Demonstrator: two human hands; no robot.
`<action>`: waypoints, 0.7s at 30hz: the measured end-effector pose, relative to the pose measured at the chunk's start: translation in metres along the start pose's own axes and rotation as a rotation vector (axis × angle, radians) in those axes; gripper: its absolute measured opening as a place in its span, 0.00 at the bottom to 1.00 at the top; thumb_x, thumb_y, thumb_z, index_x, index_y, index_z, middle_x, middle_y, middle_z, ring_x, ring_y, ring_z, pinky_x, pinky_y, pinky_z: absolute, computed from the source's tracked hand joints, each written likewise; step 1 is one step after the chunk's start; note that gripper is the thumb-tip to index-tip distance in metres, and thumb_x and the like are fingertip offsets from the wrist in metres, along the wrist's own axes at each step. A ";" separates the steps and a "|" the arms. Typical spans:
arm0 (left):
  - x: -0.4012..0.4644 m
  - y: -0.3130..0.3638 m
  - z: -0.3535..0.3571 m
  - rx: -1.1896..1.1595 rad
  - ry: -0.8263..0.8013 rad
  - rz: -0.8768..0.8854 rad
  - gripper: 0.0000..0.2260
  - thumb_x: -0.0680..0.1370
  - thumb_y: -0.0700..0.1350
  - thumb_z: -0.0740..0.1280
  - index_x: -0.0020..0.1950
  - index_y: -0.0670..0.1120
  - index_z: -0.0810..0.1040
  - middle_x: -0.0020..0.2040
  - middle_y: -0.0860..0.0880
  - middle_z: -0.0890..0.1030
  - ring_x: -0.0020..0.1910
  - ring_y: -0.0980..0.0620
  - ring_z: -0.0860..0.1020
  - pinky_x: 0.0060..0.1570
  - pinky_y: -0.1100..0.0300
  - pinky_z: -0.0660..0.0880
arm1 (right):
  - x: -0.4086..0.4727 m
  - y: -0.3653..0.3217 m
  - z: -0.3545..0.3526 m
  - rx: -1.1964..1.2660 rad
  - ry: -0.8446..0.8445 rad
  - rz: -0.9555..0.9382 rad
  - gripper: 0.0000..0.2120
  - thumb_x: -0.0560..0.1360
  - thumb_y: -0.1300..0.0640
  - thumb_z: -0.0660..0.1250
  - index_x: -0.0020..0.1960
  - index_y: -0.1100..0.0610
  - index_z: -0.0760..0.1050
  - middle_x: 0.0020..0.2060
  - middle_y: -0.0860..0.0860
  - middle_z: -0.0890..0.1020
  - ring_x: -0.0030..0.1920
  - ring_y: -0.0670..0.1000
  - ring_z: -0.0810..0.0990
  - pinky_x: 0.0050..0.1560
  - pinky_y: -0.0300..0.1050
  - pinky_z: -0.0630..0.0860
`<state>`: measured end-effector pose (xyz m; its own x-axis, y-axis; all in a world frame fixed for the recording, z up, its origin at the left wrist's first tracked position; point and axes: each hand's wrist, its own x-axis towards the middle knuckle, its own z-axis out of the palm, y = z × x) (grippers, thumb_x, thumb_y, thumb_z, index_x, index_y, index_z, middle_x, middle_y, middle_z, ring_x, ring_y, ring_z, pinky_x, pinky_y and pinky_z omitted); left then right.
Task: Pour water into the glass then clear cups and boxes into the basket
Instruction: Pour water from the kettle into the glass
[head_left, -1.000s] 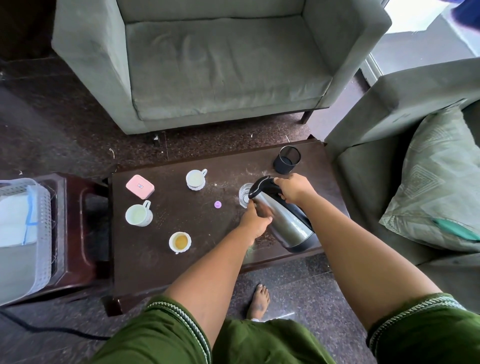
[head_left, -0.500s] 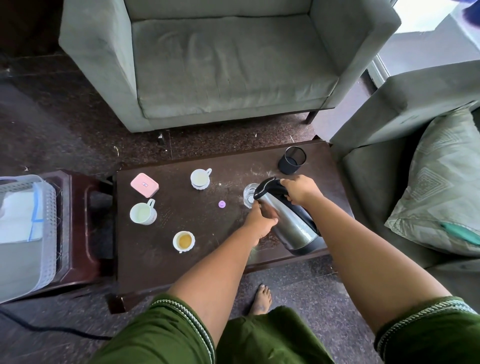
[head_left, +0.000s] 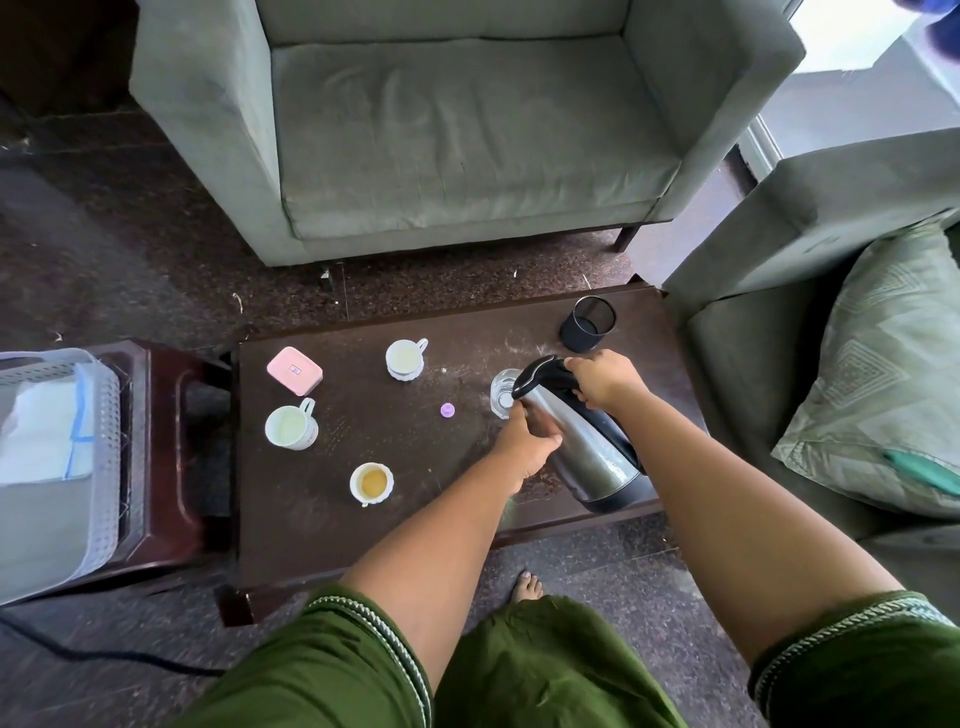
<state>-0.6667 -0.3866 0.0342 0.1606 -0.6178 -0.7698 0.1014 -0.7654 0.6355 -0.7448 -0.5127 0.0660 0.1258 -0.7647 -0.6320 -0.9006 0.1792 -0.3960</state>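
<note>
Just right of the frame's centre, a steel kettle (head_left: 582, 441) is tilted with its black spout end over a clear glass (head_left: 503, 393) that stands on the dark wooden table (head_left: 363, 525). The right hand (head_left: 602, 378) is curled round the kettle's black handle, and the left hand (head_left: 527, 441) grips the kettle's metal body from the left side, thumb across the steel (whether water is flowing cannot be made out).

Left of the glass lies a small purple cap (head_left: 448, 410). Further left on the table stand three cups: a white one (head_left: 405, 358) toward the upper middle, a larger white mug (head_left: 290, 427) at the left, and a small cup with yellowish liquid (head_left: 371, 483) toward the lower middle. A pink box (head_left: 294, 370) lies near the table's upper left corner, and a black mesh holder (head_left: 587, 323) stands near its upper right corner, above the right hand.

At the left edge of the frame, a pale perforated basket (head_left: 104, 457) rests on a reddish-brown side table (head_left: 171, 467). A grey-green armchair (head_left: 457, 130) fills the top of the frame, and a patterned cushion (head_left: 883, 374) sits at the right.
</note>
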 end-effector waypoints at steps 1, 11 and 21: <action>0.000 0.000 0.000 -0.005 0.000 0.003 0.38 0.77 0.44 0.68 0.79 0.50 0.47 0.77 0.46 0.61 0.74 0.45 0.63 0.71 0.50 0.65 | 0.002 0.001 0.001 -0.010 0.004 -0.017 0.19 0.76 0.47 0.55 0.46 0.59 0.79 0.33 0.53 0.81 0.34 0.54 0.80 0.44 0.49 0.80; -0.002 -0.002 0.001 -0.016 0.002 0.031 0.36 0.78 0.43 0.68 0.79 0.49 0.49 0.76 0.46 0.63 0.74 0.46 0.64 0.69 0.53 0.64 | 0.007 0.003 0.005 0.110 0.032 0.018 0.20 0.71 0.46 0.61 0.52 0.61 0.78 0.42 0.56 0.79 0.42 0.54 0.78 0.56 0.57 0.80; -0.002 -0.001 -0.001 -0.013 0.004 0.020 0.36 0.78 0.43 0.67 0.79 0.50 0.48 0.76 0.46 0.63 0.73 0.45 0.65 0.68 0.53 0.65 | -0.002 -0.005 0.005 0.191 0.043 0.075 0.22 0.71 0.46 0.62 0.55 0.61 0.79 0.50 0.60 0.84 0.53 0.61 0.83 0.55 0.55 0.81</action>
<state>-0.6663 -0.3847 0.0347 0.1669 -0.6318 -0.7569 0.1106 -0.7508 0.6512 -0.7384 -0.5095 0.0658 0.0401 -0.7698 -0.6370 -0.8107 0.3476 -0.4711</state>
